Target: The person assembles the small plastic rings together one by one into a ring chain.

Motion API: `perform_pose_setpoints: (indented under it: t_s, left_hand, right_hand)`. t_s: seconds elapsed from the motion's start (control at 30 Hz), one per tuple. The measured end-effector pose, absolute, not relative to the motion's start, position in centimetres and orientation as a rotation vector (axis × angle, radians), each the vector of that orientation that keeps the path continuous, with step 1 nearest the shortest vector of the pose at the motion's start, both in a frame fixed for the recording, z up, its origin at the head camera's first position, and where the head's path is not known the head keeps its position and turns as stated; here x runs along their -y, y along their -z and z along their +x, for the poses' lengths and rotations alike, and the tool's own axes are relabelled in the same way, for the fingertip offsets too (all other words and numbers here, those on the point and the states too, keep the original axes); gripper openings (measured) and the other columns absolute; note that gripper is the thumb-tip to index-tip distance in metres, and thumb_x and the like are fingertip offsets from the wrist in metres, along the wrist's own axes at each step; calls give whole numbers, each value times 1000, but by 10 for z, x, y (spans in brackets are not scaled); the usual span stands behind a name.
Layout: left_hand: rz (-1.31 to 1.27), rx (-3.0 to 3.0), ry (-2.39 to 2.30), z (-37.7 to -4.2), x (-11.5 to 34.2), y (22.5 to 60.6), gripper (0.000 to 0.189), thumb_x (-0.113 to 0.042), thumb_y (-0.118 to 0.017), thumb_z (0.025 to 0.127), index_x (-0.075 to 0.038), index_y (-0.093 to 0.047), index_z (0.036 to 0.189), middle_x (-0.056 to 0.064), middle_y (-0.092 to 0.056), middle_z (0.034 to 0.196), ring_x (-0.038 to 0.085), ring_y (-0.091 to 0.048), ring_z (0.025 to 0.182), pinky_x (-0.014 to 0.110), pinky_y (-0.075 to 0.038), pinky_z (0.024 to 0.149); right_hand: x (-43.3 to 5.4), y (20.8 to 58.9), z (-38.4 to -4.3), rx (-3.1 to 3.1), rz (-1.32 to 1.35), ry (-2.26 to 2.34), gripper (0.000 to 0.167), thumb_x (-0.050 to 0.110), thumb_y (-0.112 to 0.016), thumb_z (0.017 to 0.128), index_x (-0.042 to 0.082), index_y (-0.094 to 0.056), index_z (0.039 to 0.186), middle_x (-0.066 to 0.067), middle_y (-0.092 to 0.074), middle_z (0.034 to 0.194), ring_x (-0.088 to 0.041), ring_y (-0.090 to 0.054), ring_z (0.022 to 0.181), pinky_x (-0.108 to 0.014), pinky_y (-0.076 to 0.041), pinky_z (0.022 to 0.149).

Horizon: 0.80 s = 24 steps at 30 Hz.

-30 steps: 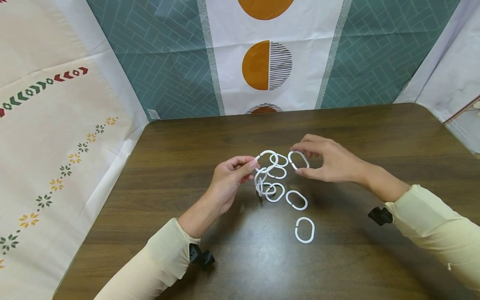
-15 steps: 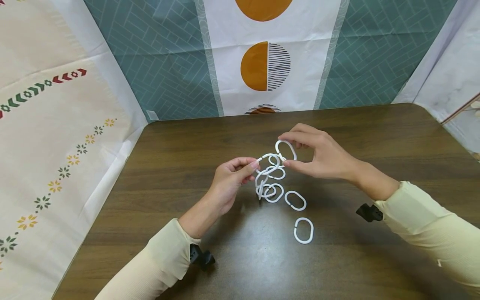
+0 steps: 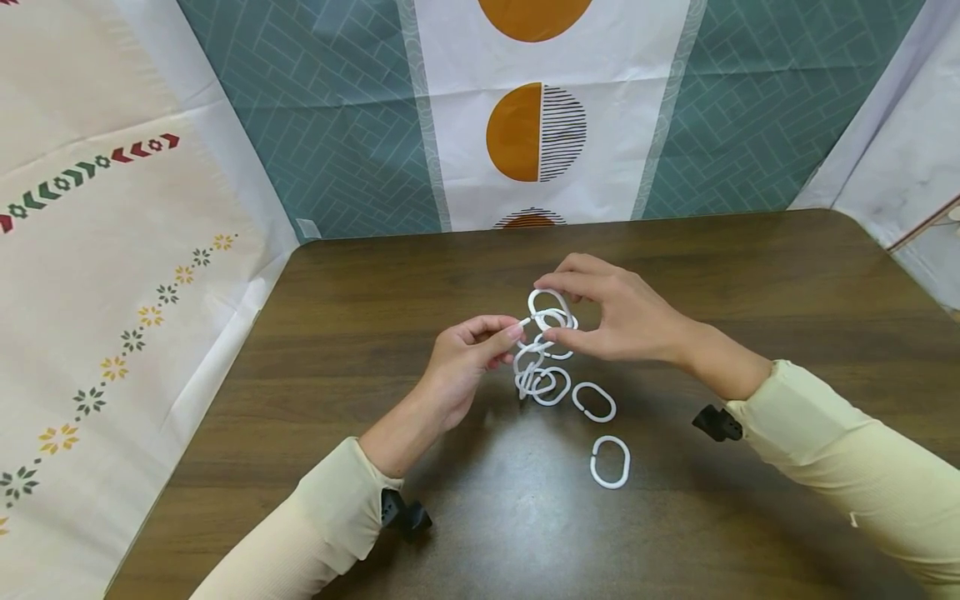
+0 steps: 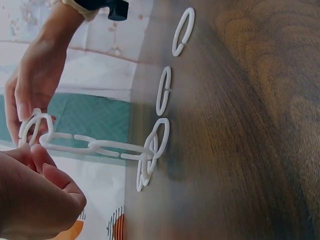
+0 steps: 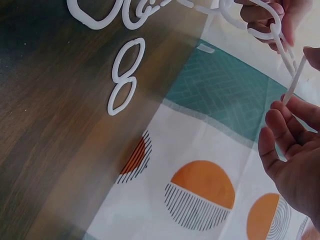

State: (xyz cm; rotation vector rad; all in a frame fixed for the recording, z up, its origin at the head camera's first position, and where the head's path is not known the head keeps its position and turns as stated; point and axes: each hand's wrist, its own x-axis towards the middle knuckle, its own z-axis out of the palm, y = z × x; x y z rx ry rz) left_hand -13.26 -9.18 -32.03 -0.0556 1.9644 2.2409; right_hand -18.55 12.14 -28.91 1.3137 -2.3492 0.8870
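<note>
Several white oval plastic chain links, each with a small gap, are in view. My left hand (image 3: 472,367) pinches the end link of a short joined chain (image 4: 65,148), which slopes down to the table in the left wrist view. Between the thumb and fingertips of my right hand (image 3: 630,312) is a single link (image 5: 294,82), held upright. In the head view it overlaps the chain's end link; whether the two are hooked together I cannot tell. Two loose links lie nearest the person: one link (image 3: 603,392) beside the chain's lower end, another link (image 3: 627,461) closer in.
Behind the chain, two more links (image 5: 142,50) lie end to end on the table. The brown wood-grain table (image 3: 375,292) reaches to a teal and white hanging cloth (image 3: 337,125) at the back. A pale patterned cloth (image 3: 112,292) hangs at the left.
My right hand has moved left with its link, from beside the chain to the end link in my left hand. The left hand has stayed nearly still.
</note>
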Motion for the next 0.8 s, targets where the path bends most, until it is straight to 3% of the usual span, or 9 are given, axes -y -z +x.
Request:
perform_pose_setpoints:
  t_s: [0.23,0.6,0.8]
  left_hand:
    - [-42,-1967,-2214,-133,92,322,22,-10,-67,90,5,-65,106,-2,-62,80,11,-58,67,23,-45,68]
    - [-5,-1992,-2146,-133,94,323,15,-9,-68,89,0,-67,101,-3,-60,76,11,-55,69,25,-42,67]
    - [-4,-1952,-2150,-134,96,323,22,-15,-65,92,-1,-67,109,0,-66,89,13,-57,72,28,-41,71]
  right_hand:
    - [-117,288,-183,2398,1300,-787,43,30,-78,75,11,-69,112,5,-57,95,-6,-50,78,-26,-41,61]
    - [-118,292,-186,2295,1283,-640,43,32,-77,73,6,-70,106,-1,-59,92,-13,-53,80,-30,-44,63]
    - [-118,292,-188,2223,1267,-657,45,33,-76,73,4,-69,107,-3,-60,92,-16,-55,82,-32,-46,66]
